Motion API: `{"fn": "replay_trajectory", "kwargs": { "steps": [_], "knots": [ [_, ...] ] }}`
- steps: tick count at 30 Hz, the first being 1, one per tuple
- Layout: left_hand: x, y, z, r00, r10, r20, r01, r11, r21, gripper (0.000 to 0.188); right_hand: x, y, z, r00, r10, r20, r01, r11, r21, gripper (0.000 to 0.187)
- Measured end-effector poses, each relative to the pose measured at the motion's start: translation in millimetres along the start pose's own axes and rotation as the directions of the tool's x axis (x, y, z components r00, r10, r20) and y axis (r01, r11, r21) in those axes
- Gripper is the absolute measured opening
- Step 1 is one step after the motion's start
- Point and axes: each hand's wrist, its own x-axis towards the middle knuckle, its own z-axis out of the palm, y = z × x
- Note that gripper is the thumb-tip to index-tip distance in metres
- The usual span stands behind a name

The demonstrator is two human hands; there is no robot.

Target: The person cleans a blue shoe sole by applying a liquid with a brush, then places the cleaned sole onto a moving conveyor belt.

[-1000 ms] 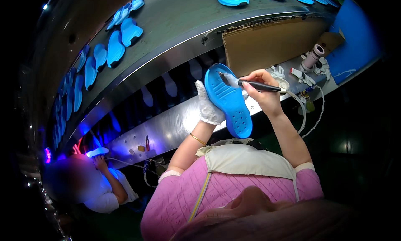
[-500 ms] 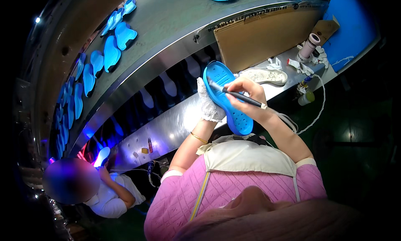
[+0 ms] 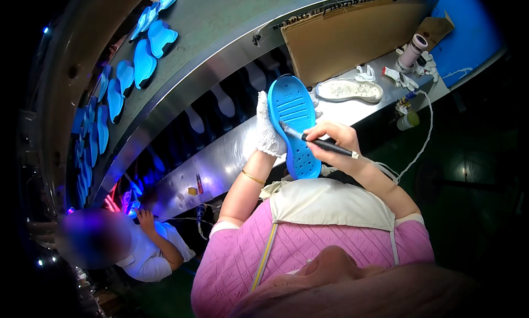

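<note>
My left hand, in a white glove, grips a blue shoe sole along its left edge. The sole is tilted upright, its inner face with ridges and small holes turned up toward me. In the bare fingers of my right hand is a brush with a black handle. The brush tip touches the sole's inner face near its left edge, about mid-length. The thumb side of the glove shows; the fingers behind the sole are hidden.
A white tray shaped like a sole lies on the metal bench. Beyond stand a cardboard sheet and a pink bottle, with gloves nearby. Blue soles line the conveyor. A co-worker sits at left.
The brush tip has moved down the sole from its upper part toward the middle. The sole has turned more upright. The co-worker's hand has shifted, and the lit sole there no longer shows clearly.
</note>
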Motion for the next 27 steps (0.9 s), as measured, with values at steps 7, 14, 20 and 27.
{"fn": "replay_trajectory", "kwargs": {
  "steps": [7, 14, 20, 27],
  "knots": [
    [-25.0, -37.8, -20.0, 0.997, 0.021, -0.069, -0.004, 0.971, 0.238, 0.090, -20.8, 11.1, -11.2, 0.910, 0.412, 0.040, -0.395, 0.837, 0.378, 0.011],
    [5.1, -31.6, -26.6, 0.982, 0.182, 0.050, -0.183, 0.983, 0.013, 0.105, -1.9, 0.5, -8.5, 0.963, 0.264, -0.062, -0.229, 0.913, 0.337, 0.009],
    [23.5, -6.5, -14.0, 0.829, 0.370, 0.419, -0.229, 0.909, -0.350, 0.115, 10.9, -14.9, -9.0, 0.967, 0.212, 0.143, -0.254, 0.854, 0.454, 0.010],
    [30.6, 13.4, -13.8, 0.709, 0.413, 0.572, -0.153, 0.881, -0.447, 0.128, 10.4, -8.8, -1.2, 0.981, 0.146, 0.130, -0.191, 0.850, 0.491, 0.008]
  ]
}}
